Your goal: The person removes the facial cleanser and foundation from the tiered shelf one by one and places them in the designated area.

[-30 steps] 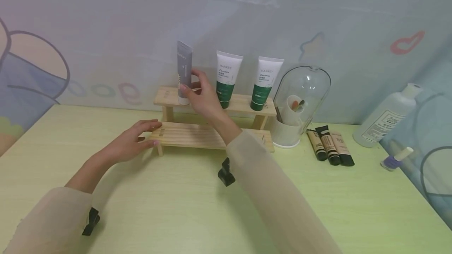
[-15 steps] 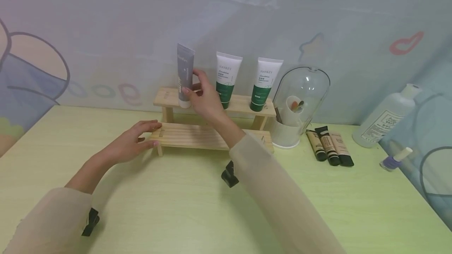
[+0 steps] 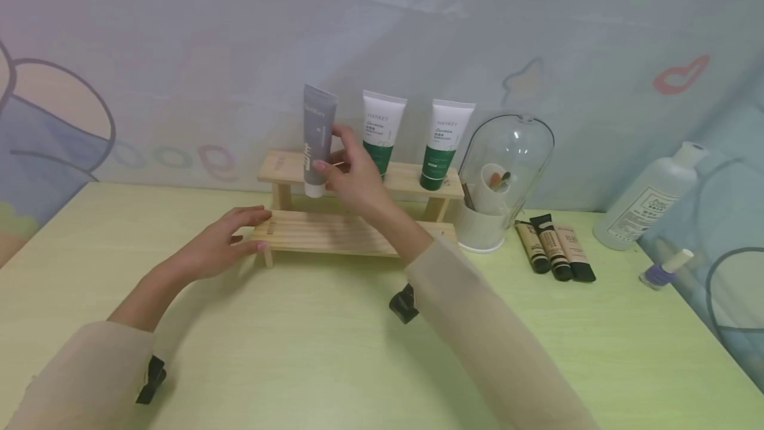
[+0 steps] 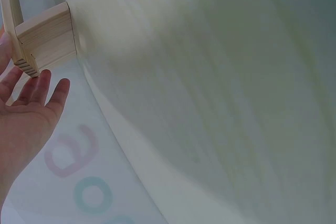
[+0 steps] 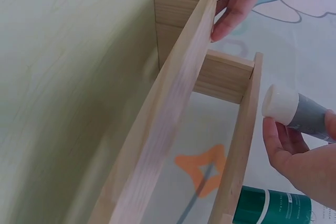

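Observation:
The right hand [image 3: 358, 174] pinches a grey tube [image 3: 318, 135] with a white cap, held nearly upright. In the right wrist view a gap shows between the grey tube's cap [image 5: 281, 104] and the upper shelf board. The left hand [image 3: 221, 242] holds the left end of the lower step of a two-tier wooden rack [image 3: 334, 232], thumb at the front edge and fingers at the back. The left wrist view shows the left hand [image 4: 29, 124] at the rack's end [image 4: 50, 35]. Two white-and-green tubes [image 3: 382, 128] [image 3: 444, 144] stand on the upper step.
Right of the rack stands a clear dome [image 3: 516, 151] over a white holder with brushes. Several small beige and black tubes [image 3: 555, 247] lie beside it. Farther right are a large white bottle [image 3: 647, 201] and a purple nail polish bottle [image 3: 659, 275]. A printed curtain hangs behind.
The right hand has moved the grey tube slightly right and toward the front, off the upper step. The left hand stays at the rack's left end.

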{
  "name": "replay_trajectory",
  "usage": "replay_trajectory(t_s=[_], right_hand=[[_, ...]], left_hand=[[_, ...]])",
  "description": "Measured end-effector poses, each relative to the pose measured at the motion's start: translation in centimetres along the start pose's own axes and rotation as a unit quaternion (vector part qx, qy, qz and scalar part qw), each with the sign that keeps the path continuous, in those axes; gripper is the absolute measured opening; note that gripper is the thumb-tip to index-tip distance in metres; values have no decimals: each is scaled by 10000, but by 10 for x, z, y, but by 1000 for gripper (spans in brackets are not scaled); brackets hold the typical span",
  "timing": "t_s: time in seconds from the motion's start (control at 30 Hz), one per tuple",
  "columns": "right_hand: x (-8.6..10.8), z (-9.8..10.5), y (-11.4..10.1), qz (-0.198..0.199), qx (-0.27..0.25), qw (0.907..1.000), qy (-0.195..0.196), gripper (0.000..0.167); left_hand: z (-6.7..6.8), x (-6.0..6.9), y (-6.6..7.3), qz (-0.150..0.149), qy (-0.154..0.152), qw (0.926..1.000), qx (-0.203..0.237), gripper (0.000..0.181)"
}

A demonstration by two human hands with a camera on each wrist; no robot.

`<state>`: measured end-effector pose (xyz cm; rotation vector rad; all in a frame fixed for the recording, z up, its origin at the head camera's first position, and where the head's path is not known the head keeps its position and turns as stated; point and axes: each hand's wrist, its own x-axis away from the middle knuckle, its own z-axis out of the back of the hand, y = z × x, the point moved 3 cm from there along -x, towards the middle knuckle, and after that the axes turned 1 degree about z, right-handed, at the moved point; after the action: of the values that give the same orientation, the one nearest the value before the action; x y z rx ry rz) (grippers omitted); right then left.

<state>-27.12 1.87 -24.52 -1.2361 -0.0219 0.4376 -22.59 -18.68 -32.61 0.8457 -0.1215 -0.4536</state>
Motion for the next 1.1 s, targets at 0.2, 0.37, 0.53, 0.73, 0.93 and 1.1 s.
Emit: replay_trajectory(t_s=[0.2,0.37,0.53,0.73,0.93,1.1], right_hand=[[8,6,0,31,-4,9999,-105,52],[16,11,2,-44,39,9993,-358,50],[22,15,9,-166,53,9979,-627,53],[30,19,16,-386,119,9952,-893,54],[41,21,26,-838,336,9900,-1080,51],[50,24,33,-962,116,9868,-1299,53]], left_hand=[[0,0,1,22,-5,10000,7,56],[0,0,1,10,4,10000,5,56],[0,0,2,-9,7,10000,25,56],[0,0,1,-16,14,10000,24,55],[0,1,2,-27,12,10000,59,56],[0,1,2,-23,26,10000,79,55]])
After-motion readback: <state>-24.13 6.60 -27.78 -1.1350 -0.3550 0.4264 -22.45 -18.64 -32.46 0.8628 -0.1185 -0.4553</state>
